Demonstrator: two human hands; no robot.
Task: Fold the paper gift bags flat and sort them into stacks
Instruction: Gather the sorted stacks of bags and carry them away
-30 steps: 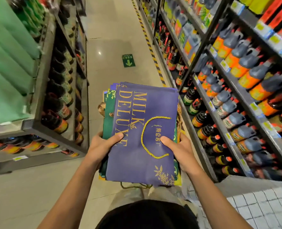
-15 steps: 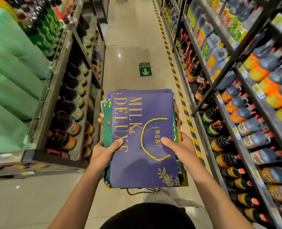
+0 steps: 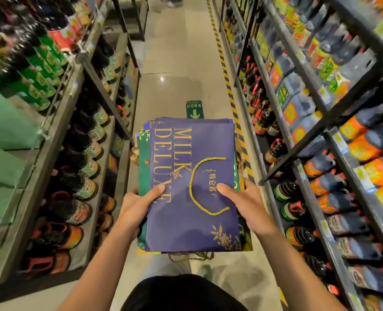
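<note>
I carry a stack of flattened paper gift bags [image 3: 186, 230] level in front of me. The top bag is purple with gold "MILK DELUXE" lettering and a gold cord handle [image 3: 199, 187] lying loose on its face. Green bags [image 3: 143, 173] stick out at the stack's left edge, and more cord handles hang below its near edge. My left hand [image 3: 139, 205] grips the left side with the thumb on top. My right hand [image 3: 244, 205] grips the right side the same way. The fingers under the stack are hidden.
I stand in a narrow shop aisle. Metal shelves with dark bottles [image 3: 83, 176] line the left, shelves with jugs and bottles [image 3: 316, 167] line the right. A green arrow sign [image 3: 194, 109] and a yellow-black stripe [image 3: 227, 86] mark the floor ahead.
The view has swung forward along the aisle and the floor arrow has drawn nearer. The stack has turned squarer to me; both hands keep the same grip.
</note>
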